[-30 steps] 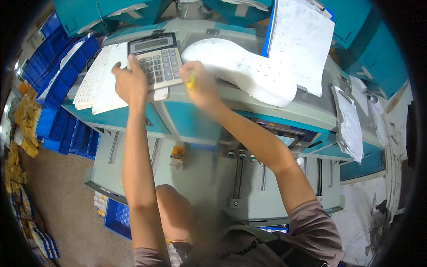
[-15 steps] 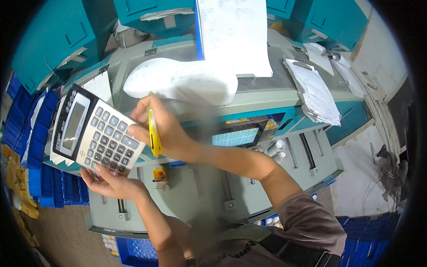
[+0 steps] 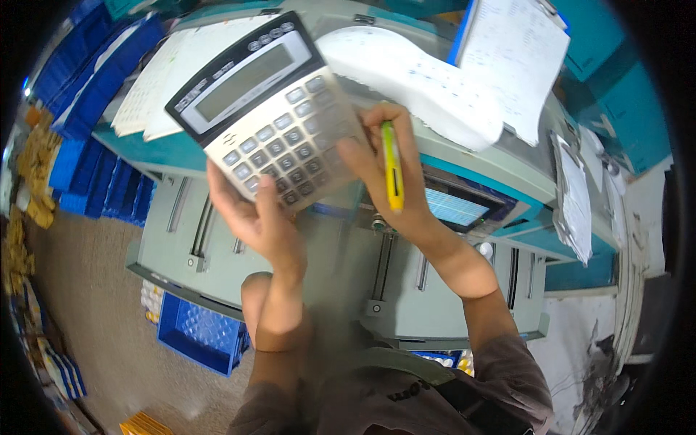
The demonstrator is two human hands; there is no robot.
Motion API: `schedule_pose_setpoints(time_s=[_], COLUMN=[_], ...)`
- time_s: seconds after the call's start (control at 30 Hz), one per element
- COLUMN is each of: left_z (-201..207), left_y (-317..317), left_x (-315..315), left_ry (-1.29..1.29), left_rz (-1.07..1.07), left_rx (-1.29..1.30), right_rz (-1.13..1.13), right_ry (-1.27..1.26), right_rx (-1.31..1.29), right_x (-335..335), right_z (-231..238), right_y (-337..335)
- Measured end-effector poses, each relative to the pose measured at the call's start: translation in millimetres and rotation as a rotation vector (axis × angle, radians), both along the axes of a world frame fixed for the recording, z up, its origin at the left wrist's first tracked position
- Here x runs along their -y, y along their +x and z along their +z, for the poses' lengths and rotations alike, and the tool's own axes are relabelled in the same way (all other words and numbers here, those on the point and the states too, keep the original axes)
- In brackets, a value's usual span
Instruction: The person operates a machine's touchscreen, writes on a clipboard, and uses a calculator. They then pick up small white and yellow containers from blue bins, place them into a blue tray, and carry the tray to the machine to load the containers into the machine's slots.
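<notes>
A large calculator point(image 3: 268, 156), cream below with a dark top around its display, is tilted in front of me. My left hand point(image 3: 261, 221) supports it at its lower edge, thumb over the bottom keys. At its right edge is my right hand point(image 3: 395, 159), the thumb over the side keys. A slim yellow tool point(image 3: 392, 170) with a dark slot lies across the right hand, held by the fingers; its exact kind is unclear. The right fingertips are partly hidden behind the calculator.
Loose white paper point(image 3: 413, 80) and a clipboard point(image 3: 507, 65) lie on the grey-green machine beyond my hands. A lit screen point(image 3: 453, 208) sits in its front. Another clipboard point(image 3: 573, 196) hangs at the right. Blue bins point(image 3: 94, 177) stack at the left; a blue crate point(image 3: 199, 330) stands below.
My view has swung, and the calculator appears larger, higher and further right. Both hands have come along with it. The right hand still holds the yellow tool.
</notes>
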State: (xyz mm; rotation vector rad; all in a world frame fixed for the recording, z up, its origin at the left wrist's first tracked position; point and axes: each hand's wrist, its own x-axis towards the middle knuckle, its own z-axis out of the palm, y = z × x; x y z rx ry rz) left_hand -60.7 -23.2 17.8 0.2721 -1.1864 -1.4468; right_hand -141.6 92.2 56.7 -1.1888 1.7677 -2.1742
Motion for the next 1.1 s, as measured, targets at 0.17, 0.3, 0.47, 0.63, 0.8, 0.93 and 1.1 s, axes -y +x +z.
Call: schedule_pose_setpoints(time_s=[0.17,0.3,0.47,0.63,0.8,0.93,1.1], left_z=[2.9,7.3,8.7,8.4,7.5,6.4,12.0], left_y=[0.2,3.1,4.1,2.6,3.5,5.1,7.1], left_x=[-0.3,-0.6,-4.1,-0.9,5.0,5.6,8.0], left_ry=[-0.019,0.034,0.151,0.234,0.198,0.238,0.192], left_rz=[0.0,-0.08,-0.127,-0.148,-0.132,-0.126,-0.119], left_rx=[-0.006,-0.055,0.054,0.022,0.1,0.087,0.095], right_rz=[0.023,0.027,-0.015,0.024,0.137,0.17,0.225], right_ry=[-0.029,-0.049,-0.033,0.01,-0.022,0.027,0.005], right_rx=[-0.01,-0.035,-0.166,-0.117,-0.048,0.008,0.041], right_x=[5.7,2.2,0.5,-2.8,-9.4,-13.8,-15.8], right_z=[4.7,3.4,-8.2,-15.6,-12.5,-6.6,-7.0], right_y=[5.5,9.4,9.9,7.7,7.1,1.0,-2.5])
